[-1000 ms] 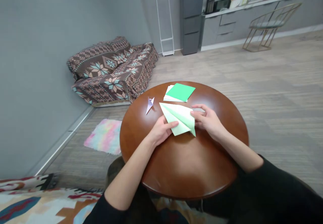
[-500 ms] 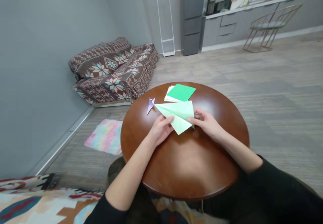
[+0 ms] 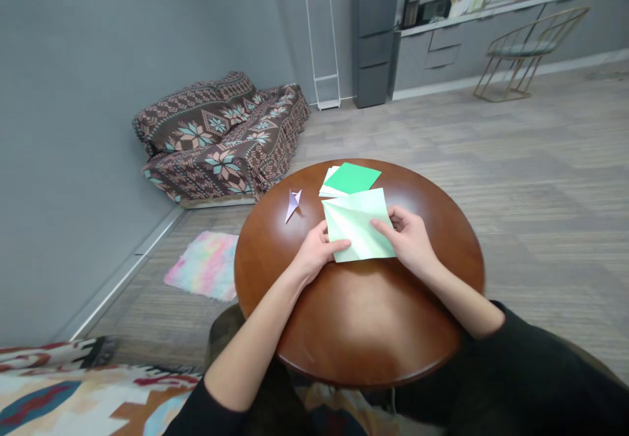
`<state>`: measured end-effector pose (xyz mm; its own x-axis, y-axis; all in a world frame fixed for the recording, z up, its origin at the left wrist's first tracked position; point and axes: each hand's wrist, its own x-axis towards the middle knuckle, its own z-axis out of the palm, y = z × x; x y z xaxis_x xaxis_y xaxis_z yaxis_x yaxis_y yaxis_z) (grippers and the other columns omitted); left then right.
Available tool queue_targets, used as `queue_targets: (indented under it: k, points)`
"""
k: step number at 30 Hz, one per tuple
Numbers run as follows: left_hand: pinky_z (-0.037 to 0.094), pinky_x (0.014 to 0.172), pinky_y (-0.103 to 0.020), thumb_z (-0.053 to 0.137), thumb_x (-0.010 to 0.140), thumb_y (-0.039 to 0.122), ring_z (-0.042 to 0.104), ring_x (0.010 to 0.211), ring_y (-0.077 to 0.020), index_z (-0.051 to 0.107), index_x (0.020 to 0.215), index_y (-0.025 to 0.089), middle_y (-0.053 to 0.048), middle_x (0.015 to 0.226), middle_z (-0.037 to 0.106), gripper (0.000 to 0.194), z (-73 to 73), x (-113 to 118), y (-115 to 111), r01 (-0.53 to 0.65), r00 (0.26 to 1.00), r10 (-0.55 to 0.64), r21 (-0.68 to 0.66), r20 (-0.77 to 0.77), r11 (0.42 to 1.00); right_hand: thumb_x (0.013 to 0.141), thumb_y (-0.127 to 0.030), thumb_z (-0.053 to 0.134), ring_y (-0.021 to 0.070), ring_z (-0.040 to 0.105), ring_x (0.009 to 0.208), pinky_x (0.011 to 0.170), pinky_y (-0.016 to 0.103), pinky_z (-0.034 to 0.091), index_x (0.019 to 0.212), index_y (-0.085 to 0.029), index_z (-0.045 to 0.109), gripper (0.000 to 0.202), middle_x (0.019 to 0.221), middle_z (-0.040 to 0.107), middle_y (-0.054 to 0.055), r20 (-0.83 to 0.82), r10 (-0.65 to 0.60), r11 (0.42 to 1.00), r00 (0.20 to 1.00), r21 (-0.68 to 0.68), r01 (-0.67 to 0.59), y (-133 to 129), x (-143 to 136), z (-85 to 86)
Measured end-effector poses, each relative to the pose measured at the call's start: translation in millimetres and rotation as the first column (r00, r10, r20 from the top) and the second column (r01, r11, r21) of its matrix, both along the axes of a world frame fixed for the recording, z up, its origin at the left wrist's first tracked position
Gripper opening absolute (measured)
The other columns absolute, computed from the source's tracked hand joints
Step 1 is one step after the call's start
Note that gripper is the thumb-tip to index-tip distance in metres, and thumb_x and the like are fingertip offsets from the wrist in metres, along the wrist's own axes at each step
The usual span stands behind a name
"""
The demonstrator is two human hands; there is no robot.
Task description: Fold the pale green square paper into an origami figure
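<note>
A pale green sheet of paper (image 3: 361,226) is held out over the round table, nearly square, with crease lines running across it from the upper left corner. My left hand (image 3: 319,250) pinches its lower left edge, thumb on top and fingers beneath. At the right edge my right hand (image 3: 405,233) grips the sheet the same way, its thumb lying on the paper. Behind the sheet lies a bright green paper (image 3: 352,178) on top of white sheets (image 3: 328,191). To the left stands a small folded purple paper figure (image 3: 293,205).
The brown round table (image 3: 363,331) is in front of me. A patterned covered sofa (image 3: 226,138) and a fluffy pastel rug (image 3: 206,265) are to the left. Farther back are a white rack (image 3: 325,79), a grey fridge (image 3: 376,36) and a metal-framed chair (image 3: 525,49).
The pale green paper has gone from a folded, pointed shape to an opened-out, nearly square sheet. Both hands have shifted slightly right and still hold it.
</note>
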<state>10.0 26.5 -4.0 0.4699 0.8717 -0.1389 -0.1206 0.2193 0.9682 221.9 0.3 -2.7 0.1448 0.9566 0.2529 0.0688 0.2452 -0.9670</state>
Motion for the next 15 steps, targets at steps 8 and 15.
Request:
queue_targets:
  k: [8,15]
  points:
    - [0.054,0.08,-0.031,0.085,0.066,0.026,0.07,0.097,-0.0252,0.06,0.118,0.016,-0.011,0.111,0.073,0.059,-5.6,-10,9,-0.059,0.995,0.069,0.123,-0.079,0.991,0.067,-0.043,0.084,0.0176,0.065,0.064,0.059,0.029,0.05,0.092,-0.021,0.059,0.041,0.077,0.073,0.001,-0.179,0.013,0.986,0.984,-0.16,-0.042,9,16,0.5]
    - [0.053,0.062,-0.024,0.09,0.06,0.035,0.065,0.066,-0.0129,0.066,0.098,0.015,-0.003,0.081,0.074,0.05,-0.3,-17,17,-0.327,0.939,0.336,0.116,-0.074,0.938,0.065,-0.041,0.086,0.0185,0.066,0.064,0.057,0.029,0.053,0.097,-0.02,0.064,0.044,0.077,0.074,0.003,-0.116,-0.057,0.99,0.992,-0.132,0.041,14,33,0.9]
